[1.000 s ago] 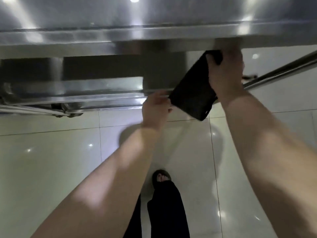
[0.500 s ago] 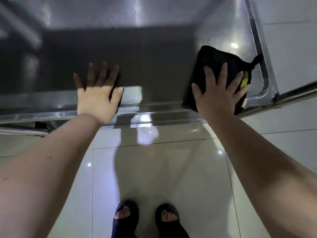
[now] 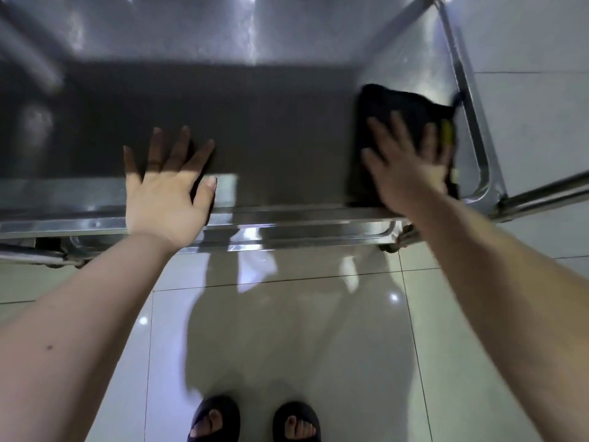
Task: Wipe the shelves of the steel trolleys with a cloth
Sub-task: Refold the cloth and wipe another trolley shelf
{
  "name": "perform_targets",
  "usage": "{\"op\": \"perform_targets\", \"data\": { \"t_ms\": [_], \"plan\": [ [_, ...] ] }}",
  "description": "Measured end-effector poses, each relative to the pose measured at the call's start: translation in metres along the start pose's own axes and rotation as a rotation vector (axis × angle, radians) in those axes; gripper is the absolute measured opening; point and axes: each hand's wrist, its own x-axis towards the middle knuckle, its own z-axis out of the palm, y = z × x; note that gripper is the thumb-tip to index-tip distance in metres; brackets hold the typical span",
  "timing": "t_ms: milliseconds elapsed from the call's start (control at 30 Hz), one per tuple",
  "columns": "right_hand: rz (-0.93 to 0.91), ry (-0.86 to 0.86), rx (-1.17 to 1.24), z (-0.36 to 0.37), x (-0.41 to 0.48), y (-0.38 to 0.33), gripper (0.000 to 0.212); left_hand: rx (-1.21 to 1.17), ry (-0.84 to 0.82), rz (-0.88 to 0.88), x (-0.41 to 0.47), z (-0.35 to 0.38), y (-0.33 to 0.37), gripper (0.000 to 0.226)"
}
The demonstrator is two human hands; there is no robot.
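A steel trolley shelf [image 3: 271, 116] fills the upper half of the head view, its near half in shadow. A black cloth [image 3: 395, 106] with a yellow tag lies flat at the shelf's near right corner. My right hand [image 3: 411, 164] presses down on the cloth with fingers spread and looks motion-blurred. My left hand [image 3: 165, 193] rests flat with fingers spread on the shelf's front rim [image 3: 287, 218], holding nothing.
A raised steel rail [image 3: 468, 106] edges the shelf's right side, and a steel tube [image 3: 548, 193] runs off to the right. A castor [image 3: 398, 240] shows under the front right corner. Glossy floor tiles [image 3: 287, 330] and my two sandalled feet [image 3: 255, 422] lie below.
A second ago my right hand held the cloth up at an upper shelf edge; now it presses the cloth flat on the lower shelf. My left hand moved left onto the rim.
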Motion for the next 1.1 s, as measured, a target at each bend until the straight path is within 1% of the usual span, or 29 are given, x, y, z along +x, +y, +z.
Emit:
{"op": "perform_targets", "data": {
  "t_ms": [67,100,167,233,267,300,400,433,467,533,600,700,767,800,833,867,967,1000,1033,1100],
  "plan": [
    [0.176,-0.085,0.008,-0.007,0.007,0.051,0.056,-0.006,0.027,0.006,0.0,0.001,0.001,0.058],
    [0.22,-0.121,-0.014,-0.007,0.008,0.061,0.056,-0.004,0.036,0.008,0.0,0.001,0.002,0.058],
    [0.271,-0.128,-0.02,-0.005,0.011,0.047,0.056,0.001,0.044,0.013,0.001,0.002,0.002,0.058],
    [0.285,-0.074,0.025,-0.003,0.016,0.001,0.056,0.0,0.042,0.021,0.001,0.001,0.002,0.057],
    [0.23,-0.046,0.043,-0.003,0.017,-0.029,0.057,-0.006,0.04,0.023,0.002,0.001,0.002,0.057],
    [0.123,-0.026,0.053,-0.003,0.016,-0.064,0.057,-0.014,0.041,0.02,0.002,0.002,0.002,0.057],
    [-0.303,0.012,0.053,0.003,-0.01,-0.168,0.058,-0.049,0.057,-0.009,0.001,0.004,0.002,0.056],
    [-0.42,0.006,0.054,0.005,-0.022,-0.19,0.058,-0.069,0.068,-0.028,0.0,0.005,0.001,0.056],
    [-0.498,0.0,0.054,0.007,-0.03,-0.201,0.058,-0.09,0.077,-0.046,0.0,0.005,0.0,0.056],
    [-0.546,0.045,0.07,0.009,-0.022,-0.189,0.056,-0.118,0.068,-0.054,0.0,0.003,0.001,0.063],
    [-0.46,0.108,0.042,0.007,0.007,-0.147,0.054,-0.119,0.023,-0.057,-0.001,0.0,0.005,0.067],
    [-0.137,0.1,0.025,-0.004,0.055,-0.056,0.054,-0.076,-0.013,-0.051,0.0,-0.005,0.006,0.065],
    [0.032,0.057,0.062,-0.007,0.071,-0.013,0.053,-0.009,0.014,0.095,0.012,-0.009,-0.001,0.059],
    [0.063,0.042,0.057,-0.005,0.076,-0.004,0.053,0.03,0.048,0.18,0.025,-0.011,-0.009,0.053],
    [0.076,0.04,0.04,-0.003,0.081,-0.003,0.053,0.055,0.097,0.231,0.041,-0.011,-0.017,0.048],
    [0.088,0.045,0.027,0.0,0.086,-0.008,0.053,0.055,0.116,0.236,0.057,-0.013,-0.026,0.046],
    [0.163,0.058,0.065,-0.003,0.102,-0.039,0.054,-0.055,0.089,0.154,0.094,-0.003,-0.046,0.047],
    [0.173,0.072,0.085,-0.005,0.106,-0.054,0.055,-0.052,0.078,0.145,0.103,0.005,-0.052,0.049],
    [0.149,0.087,0.097,-0.007,0.108,-0.074,0.056,-0.033,0.079,0.14,0.109,0.011,-0.057,0.053],
    [-0.007,0.093,0.087,-0.008,0.099,-0.132,0.057,-0.011,0.095,0.115,0.116,0.018,-0.063,0.059]
  ]
}}
